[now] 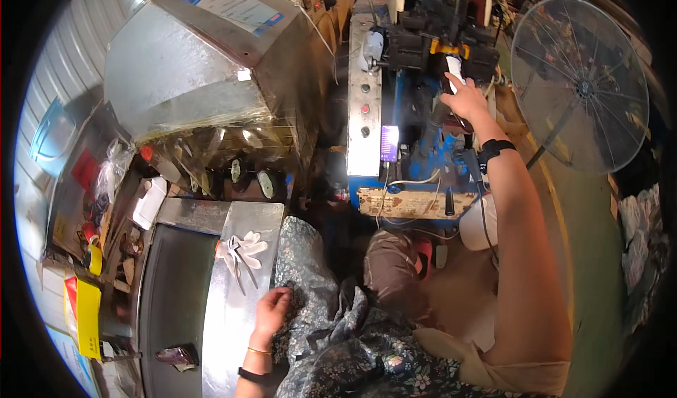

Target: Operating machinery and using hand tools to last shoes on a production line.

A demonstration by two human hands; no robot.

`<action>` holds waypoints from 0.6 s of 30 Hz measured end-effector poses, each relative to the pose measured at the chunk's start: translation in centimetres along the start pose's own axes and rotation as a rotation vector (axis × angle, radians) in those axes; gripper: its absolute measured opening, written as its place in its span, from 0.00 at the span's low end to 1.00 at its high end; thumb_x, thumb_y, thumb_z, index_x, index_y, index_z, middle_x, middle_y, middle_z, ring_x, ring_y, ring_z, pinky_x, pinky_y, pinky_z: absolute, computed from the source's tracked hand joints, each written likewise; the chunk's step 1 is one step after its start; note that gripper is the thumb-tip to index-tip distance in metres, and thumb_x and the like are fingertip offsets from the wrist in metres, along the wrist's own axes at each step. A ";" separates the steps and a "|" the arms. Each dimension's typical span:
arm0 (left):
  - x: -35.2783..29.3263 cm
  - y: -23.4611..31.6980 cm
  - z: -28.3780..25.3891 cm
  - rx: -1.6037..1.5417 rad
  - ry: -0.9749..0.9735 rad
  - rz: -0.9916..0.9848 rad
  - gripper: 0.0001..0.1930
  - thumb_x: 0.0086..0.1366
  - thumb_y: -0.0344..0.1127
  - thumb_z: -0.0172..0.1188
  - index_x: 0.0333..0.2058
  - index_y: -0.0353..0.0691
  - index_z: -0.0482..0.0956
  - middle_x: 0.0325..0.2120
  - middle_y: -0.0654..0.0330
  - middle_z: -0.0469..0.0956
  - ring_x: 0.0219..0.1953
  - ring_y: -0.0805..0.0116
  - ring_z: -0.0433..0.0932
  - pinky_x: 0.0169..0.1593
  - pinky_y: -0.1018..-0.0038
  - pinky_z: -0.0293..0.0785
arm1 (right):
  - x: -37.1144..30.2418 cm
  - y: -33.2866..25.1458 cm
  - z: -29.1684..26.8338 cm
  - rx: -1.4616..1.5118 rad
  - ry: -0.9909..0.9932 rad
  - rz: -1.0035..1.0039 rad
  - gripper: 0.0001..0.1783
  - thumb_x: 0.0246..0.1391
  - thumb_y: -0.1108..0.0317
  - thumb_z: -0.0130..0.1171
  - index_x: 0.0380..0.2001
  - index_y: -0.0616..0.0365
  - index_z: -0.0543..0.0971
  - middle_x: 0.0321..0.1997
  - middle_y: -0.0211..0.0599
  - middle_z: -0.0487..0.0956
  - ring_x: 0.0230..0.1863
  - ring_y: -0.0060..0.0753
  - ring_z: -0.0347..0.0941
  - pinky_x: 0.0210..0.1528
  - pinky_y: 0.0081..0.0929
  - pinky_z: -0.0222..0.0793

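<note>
- So our right hand (468, 103) is up at the black machine (431, 17), with the white elongated piece (454, 66) right at its fingertips, just ahead and a touch left.
- Long axis of that piece runs roughly away from us, far end at the machine's yellow part (448, 48).
- Thumb and fingers look apart around its near end; can't tell if we're really pinching it.
- Left hand (273, 309) is way farther off, fingers loosely curled by the floral apron (310, 271), nothing visible in it.
- Near that one: bare metal plate (229, 334) with a white glove (248, 246) and a metal hand tool (240, 265), dark belt (176, 285) alongside.
- Room-wise: big round fan (584, 87) to our right, green floor (599, 257) below.
</note>
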State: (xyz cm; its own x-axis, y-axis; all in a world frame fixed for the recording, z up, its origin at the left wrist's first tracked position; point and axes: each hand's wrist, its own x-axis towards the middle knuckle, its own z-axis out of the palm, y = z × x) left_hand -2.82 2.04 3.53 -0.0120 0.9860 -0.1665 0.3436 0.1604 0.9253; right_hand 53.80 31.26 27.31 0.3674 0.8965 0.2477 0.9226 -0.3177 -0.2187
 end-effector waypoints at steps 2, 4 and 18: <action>0.8 -1.2 -2.6 0.008 0.111 0.030 0.09 0.63 0.30 0.58 0.41 0.32 0.79 0.31 0.56 0.81 0.34 0.70 0.78 0.41 0.75 0.73 | 1.7 0.0 0.2 0.014 -0.009 0.019 0.42 0.46 0.45 0.55 0.67 0.22 0.58 0.69 0.48 0.59 0.63 0.61 0.62 0.63 0.44 0.62; 0.9 -2.9 -5.3 0.072 0.213 0.010 0.09 0.63 0.29 0.57 0.40 0.31 0.79 0.31 0.55 0.81 0.34 0.69 0.79 0.41 0.74 0.74 | 3.6 -0.1 0.3 -0.008 -0.029 0.018 0.42 0.46 0.45 0.55 0.67 0.21 0.58 0.69 0.47 0.59 0.63 0.61 0.62 0.63 0.45 0.62; -2.7 -11.3 -10.9 0.035 0.406 -0.126 0.10 0.60 0.27 0.58 0.39 0.29 0.80 0.33 0.54 0.81 0.35 0.67 0.78 0.43 0.73 0.73 | 7.3 -1.0 -2.0 0.040 -0.109 0.100 0.42 0.47 0.44 0.54 0.69 0.22 0.56 0.73 0.49 0.53 0.68 0.59 0.56 0.66 0.45 0.58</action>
State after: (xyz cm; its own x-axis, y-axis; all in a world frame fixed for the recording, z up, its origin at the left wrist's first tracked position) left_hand -16.89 -1.93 -2.73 -0.4222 0.8981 -0.1230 0.3474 0.2856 0.8932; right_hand 55.79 37.48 31.23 0.4401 0.8899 0.1198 0.8760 -0.3963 -0.2749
